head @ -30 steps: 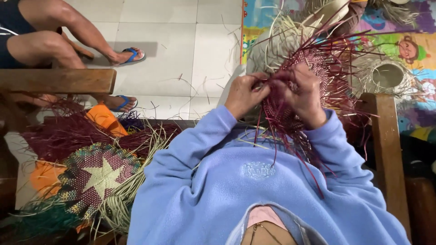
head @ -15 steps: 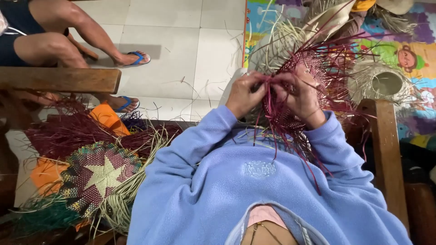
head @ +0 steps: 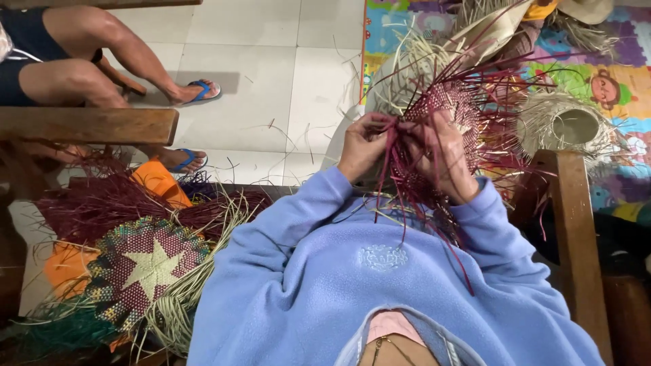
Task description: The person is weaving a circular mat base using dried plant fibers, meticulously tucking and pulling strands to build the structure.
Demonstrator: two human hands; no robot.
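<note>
Both hands work close together at chest height: the left hand (head: 363, 146) pinches maroon strands (head: 393, 169) taut, while the right hand (head: 444, 159) grips the half-woven mat (head: 451, 108) steady. A finished star mat (head: 146, 268) lies left, out of the way.

The wooden desk (head: 81, 125) carries a woven star mat (head: 146, 271), maroon straw (head: 102, 203) and orange cloth (head: 159, 183). On the tiled floor (head: 258, 74) lie stray straws; a colourful play mat (head: 610, 81) beside it bears pale woven hats (head: 569, 125).

star-patterned woven disc (head: 146, 271) on bench at left, blue flip-flops (head: 202, 89) on tiled floor (head: 258, 54), colourful mat (head: 610, 81) at right.
</note>
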